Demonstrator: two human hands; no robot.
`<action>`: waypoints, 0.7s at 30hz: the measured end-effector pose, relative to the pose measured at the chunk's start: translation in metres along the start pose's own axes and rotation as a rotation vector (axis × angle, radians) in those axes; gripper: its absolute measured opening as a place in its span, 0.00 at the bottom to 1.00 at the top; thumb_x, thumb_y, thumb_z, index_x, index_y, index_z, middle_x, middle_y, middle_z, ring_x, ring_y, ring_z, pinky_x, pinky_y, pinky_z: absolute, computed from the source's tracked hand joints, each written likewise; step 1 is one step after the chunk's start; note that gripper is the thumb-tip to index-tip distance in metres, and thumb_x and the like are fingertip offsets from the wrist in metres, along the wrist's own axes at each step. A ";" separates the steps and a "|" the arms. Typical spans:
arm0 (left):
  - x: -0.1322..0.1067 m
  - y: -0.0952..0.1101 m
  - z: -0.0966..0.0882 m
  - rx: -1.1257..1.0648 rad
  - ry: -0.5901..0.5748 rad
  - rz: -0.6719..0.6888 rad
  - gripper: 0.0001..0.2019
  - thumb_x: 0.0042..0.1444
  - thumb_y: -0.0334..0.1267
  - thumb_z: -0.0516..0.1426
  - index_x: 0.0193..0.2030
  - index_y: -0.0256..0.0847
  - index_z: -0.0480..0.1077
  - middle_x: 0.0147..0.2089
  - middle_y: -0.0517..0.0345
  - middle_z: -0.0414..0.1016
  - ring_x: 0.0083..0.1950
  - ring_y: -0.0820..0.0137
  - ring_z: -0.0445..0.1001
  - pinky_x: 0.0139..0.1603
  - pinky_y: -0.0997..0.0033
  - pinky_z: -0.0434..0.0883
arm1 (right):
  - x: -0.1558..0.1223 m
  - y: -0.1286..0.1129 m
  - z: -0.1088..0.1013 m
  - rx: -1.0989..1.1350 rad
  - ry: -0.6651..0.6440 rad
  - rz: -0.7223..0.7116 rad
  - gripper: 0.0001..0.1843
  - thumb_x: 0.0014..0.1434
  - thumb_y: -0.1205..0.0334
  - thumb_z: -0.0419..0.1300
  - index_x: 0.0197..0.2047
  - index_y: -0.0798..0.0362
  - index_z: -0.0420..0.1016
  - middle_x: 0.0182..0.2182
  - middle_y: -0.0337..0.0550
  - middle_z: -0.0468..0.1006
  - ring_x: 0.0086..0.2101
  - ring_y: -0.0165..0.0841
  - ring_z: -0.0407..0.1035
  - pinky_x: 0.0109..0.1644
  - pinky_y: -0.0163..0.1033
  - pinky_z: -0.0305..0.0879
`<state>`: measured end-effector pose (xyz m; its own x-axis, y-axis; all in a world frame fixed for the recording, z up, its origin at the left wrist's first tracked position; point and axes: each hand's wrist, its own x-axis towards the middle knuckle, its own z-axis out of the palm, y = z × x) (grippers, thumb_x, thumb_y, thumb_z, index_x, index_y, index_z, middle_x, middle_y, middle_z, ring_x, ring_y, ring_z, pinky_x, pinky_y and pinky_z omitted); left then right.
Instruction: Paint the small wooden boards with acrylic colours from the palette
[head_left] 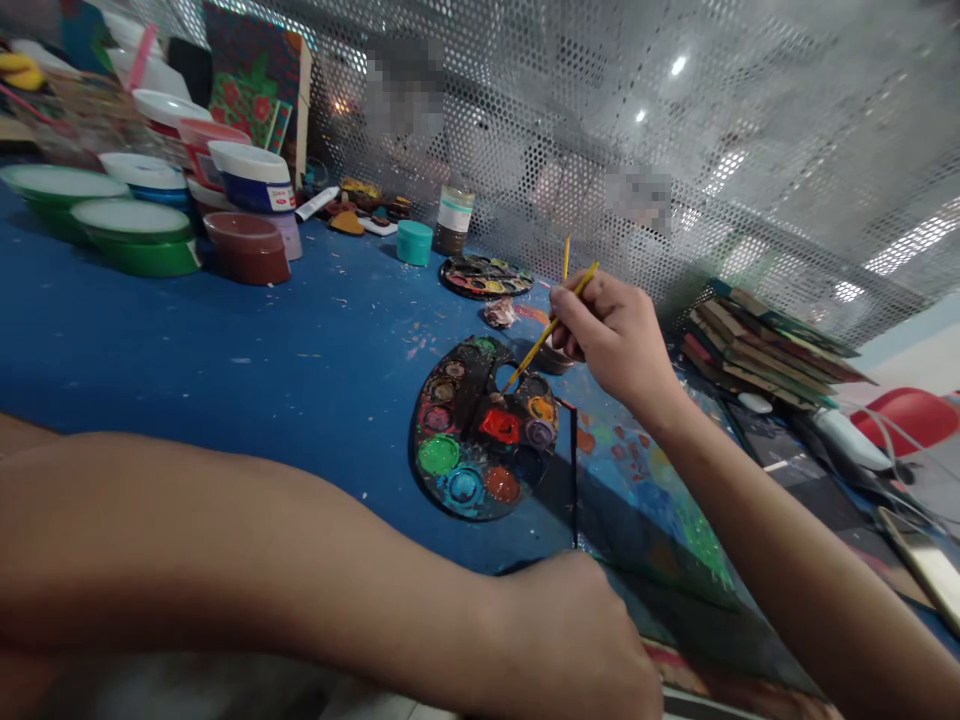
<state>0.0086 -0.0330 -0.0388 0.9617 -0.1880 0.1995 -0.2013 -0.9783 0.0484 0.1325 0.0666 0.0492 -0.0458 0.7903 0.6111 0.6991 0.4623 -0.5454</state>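
My right hand (615, 335) is closed in a pinch on a thin yellow paintbrush (551, 325). The brush tip touches the top of a round black paint palette (484, 430) with wells of red, green, blue, purple and orange paint. My left hand (577, 640) lies at the bottom, its fingers curled down on the near edge of a dark painted canvas (660, 510) that lies flat to the right of the palette. What the left fingers hold, if anything, is hidden.
Paint tubs (139, 235) with white lids stand at the far left of the blue table (225, 340). A second palette (486, 277), a teal cap (414, 242) and a jar (454, 220) sit by the perforated metal screen (675, 150). Stacked boards (765, 345) lie at the right.
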 end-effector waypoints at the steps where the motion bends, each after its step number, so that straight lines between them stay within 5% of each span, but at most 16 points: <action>1: 0.000 0.000 0.001 -0.002 0.019 0.004 0.07 0.54 0.35 0.63 0.26 0.40 0.73 0.23 0.60 0.77 0.21 0.69 0.71 0.13 0.68 0.50 | 0.000 0.001 0.000 -0.007 -0.002 -0.001 0.14 0.62 0.57 0.55 0.25 0.51 0.63 0.18 0.35 0.71 0.21 0.27 0.65 0.26 0.34 0.58; 7: -0.001 -0.001 0.002 0.107 0.111 0.029 0.09 0.44 0.34 0.68 0.23 0.39 0.71 0.22 0.59 0.77 0.20 0.68 0.71 0.12 0.68 0.50 | -0.004 -0.001 -0.007 0.000 0.003 -0.011 0.14 0.63 0.56 0.55 0.26 0.50 0.64 0.20 0.35 0.71 0.21 0.26 0.65 0.25 0.34 0.59; 13: -0.002 -0.002 0.006 0.128 0.188 0.046 0.09 0.45 0.33 0.68 0.22 0.40 0.71 0.21 0.60 0.76 0.19 0.70 0.69 0.13 0.69 0.51 | -0.014 -0.004 -0.029 0.133 0.174 0.015 0.14 0.63 0.52 0.56 0.28 0.49 0.65 0.19 0.34 0.72 0.18 0.25 0.63 0.22 0.34 0.59; 21: -0.002 -0.003 0.004 0.129 0.156 0.054 0.10 0.43 0.33 0.69 0.22 0.40 0.71 0.21 0.59 0.76 0.20 0.68 0.69 0.13 0.69 0.50 | -0.034 0.016 -0.036 0.140 0.105 0.041 0.16 0.65 0.49 0.54 0.32 0.50 0.67 0.22 0.36 0.71 0.21 0.27 0.65 0.25 0.35 0.61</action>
<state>0.0083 -0.0305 -0.0427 0.9076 -0.2351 0.3478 -0.2172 -0.9720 -0.0901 0.1706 0.0329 0.0405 0.0603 0.7667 0.6392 0.5921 0.4881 -0.6413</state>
